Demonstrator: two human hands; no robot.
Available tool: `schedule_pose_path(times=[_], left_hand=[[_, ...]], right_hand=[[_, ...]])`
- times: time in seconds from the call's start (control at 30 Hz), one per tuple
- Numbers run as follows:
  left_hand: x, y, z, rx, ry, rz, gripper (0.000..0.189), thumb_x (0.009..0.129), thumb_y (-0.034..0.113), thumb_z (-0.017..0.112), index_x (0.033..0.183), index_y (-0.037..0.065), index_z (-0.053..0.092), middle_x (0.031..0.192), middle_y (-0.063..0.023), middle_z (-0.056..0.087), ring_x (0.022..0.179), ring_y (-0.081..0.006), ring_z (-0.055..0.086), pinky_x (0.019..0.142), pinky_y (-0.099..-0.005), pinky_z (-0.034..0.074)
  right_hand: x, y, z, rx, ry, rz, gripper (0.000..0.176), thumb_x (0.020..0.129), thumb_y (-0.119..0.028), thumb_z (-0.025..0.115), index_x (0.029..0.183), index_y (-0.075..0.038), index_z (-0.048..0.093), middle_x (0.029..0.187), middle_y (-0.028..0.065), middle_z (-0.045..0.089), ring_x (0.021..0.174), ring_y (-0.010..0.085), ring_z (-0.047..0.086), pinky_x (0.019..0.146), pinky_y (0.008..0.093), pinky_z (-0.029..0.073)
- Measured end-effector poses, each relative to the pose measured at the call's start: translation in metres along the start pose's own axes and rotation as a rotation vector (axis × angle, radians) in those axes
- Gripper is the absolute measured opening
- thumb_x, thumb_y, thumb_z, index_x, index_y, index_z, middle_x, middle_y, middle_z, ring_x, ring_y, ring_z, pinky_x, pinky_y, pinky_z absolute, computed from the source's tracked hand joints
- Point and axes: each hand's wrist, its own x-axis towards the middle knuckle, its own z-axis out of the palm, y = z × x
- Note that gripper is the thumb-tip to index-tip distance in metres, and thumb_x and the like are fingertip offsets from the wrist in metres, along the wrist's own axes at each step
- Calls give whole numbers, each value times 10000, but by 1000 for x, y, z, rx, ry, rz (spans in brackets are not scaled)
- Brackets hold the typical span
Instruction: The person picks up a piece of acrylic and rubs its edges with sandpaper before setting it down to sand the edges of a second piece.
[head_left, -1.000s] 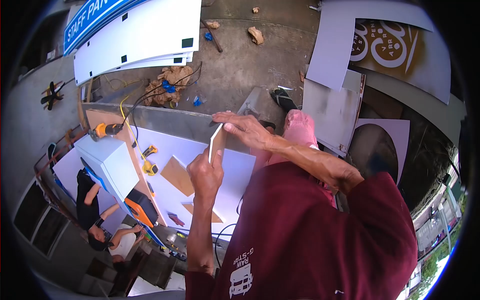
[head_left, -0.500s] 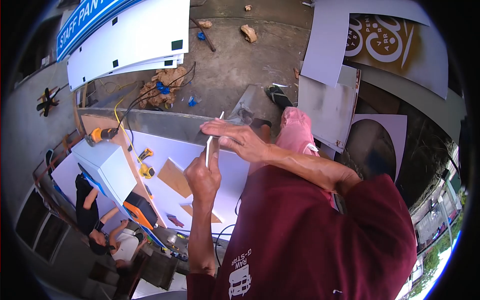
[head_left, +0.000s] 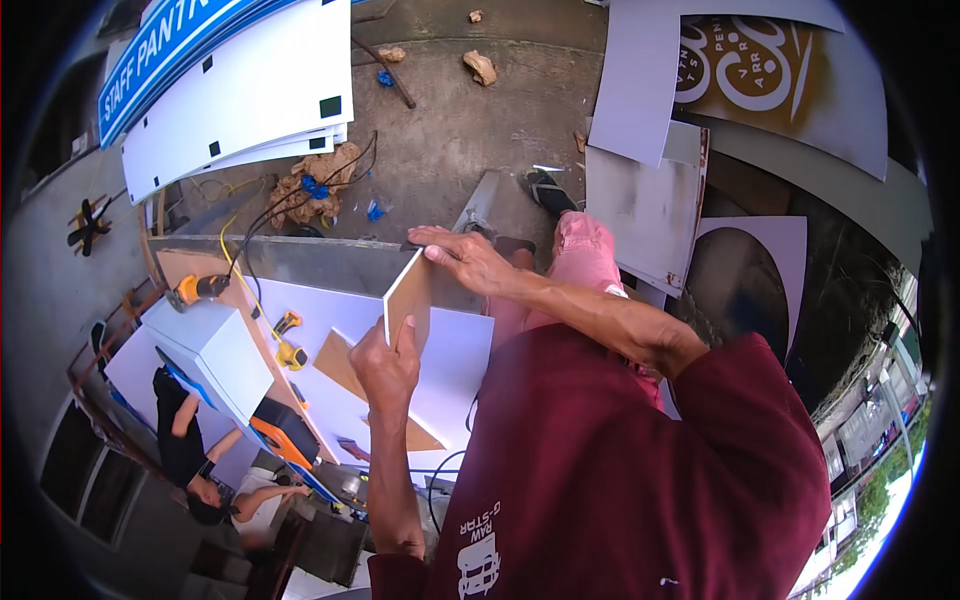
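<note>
I hold a small thin board piece (head_left: 408,297), brown on the face turned toward me, upright above the white sheet (head_left: 455,365) on the workbench. My left hand (head_left: 385,365) grips its lower edge from below. My right hand (head_left: 462,258) pinches its upper far corner with the fingers stretched along the top. Brown cut-off pieces (head_left: 345,362) lie flat on the white sheet just left of my left hand.
A white box (head_left: 210,345) and an orange tool case (head_left: 285,430) stand at the bench's left. A yellow drill (head_left: 290,352) and an orange power tool (head_left: 195,288) lie nearby with cables. White sign panels (head_left: 235,90) lean on the concrete floor beyond. People (head_left: 200,470) sit below left.
The board piece has turned from edge-on to showing its brown face. My right hand has shifted from lying flat across its top to pinching the far corner.
</note>
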Motion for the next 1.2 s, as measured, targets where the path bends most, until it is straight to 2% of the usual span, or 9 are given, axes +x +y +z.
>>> schedule_pose_path(times=[0.1,0.23,0.43,0.57,0.67,0.77,0.87,1.07,1.2], left_hand=[[10,-3,7,-8,13,-9,148,882,83,716,903,-61,689,704,-228,649,625,-425,650,567,-464,500],[5,-7,3,-26,25,14,152,882,90,720,896,-59,690,705,-227,651,624,-423,651,564,-460,498],[5,-4,-2,-1,-39,-60,153,887,86,721,904,-64,696,715,-227,665,637,-412,670,578,-451,511],[4,-11,-5,-34,2,-10,165,892,98,723,902,-64,694,713,-228,664,641,-404,679,584,-443,516],[3,-11,-2,-34,-8,-39,167,896,102,719,895,-63,690,710,-229,660,640,-404,679,583,-443,516],[6,-7,-3,-25,-3,-39,165,895,100,715,889,-62,686,704,-229,654,629,-410,668,577,-446,512],[5,-7,-1,-36,12,-16,163,892,99,714,876,-59,679,696,-227,645,612,-415,653,567,-452,504],[1,-7,-2,-27,0,-3,153,888,98,711,851,-45,672,678,-220,635,596,-414,639,554,-461,493],[4,-12,2,-23,41,14,157,886,99,713,827,-38,664,664,-215,627,589,-411,636,546,-461,488]], right_hand=[[-11,-38,-6,94,-1,-98,463,1088,-338,412,1394,-25,566,1463,139,562,1406,329,474,1186,438,356],[14,-2,-11,103,-73,223,462,1085,-340,423,1385,-22,572,1456,148,563,1408,335,464,1197,429,349],[-6,-27,1,135,-12,-91,445,1093,-326,406,1388,-42,579,1461,157,556,1419,341,448,1216,432,318],[14,45,-20,-23,-173,416,516,1091,-423,377,1396,-61,582,1465,173,549,1302,375,560,1126,427,419],[3,34,-20,21,-54,439,547,1084,-466,366,1405,-77,577,1458,177,554,1229,392,606,1070,440,458],[3,20,-23,-35,70,207,530,1087,-441,375,1415,-68,561,1454,179,554,1304,380,554,1131,431,417],[5,25,-5,-83,-51,-46,504,1087,-390,409,1444,-55,529,1458,165,557,1381,353,494,1187,424,357],[-11,-87,-2,114,-104,-272,503,1085,-364,418,1443,-24,516,1493,148,527,1431,327,438,1223,435,306],[6,14,-12,58,-104,89,505,1077,-356,440,1447,-19,510,1494,143,527,1439,324,429,1232,445,288]])
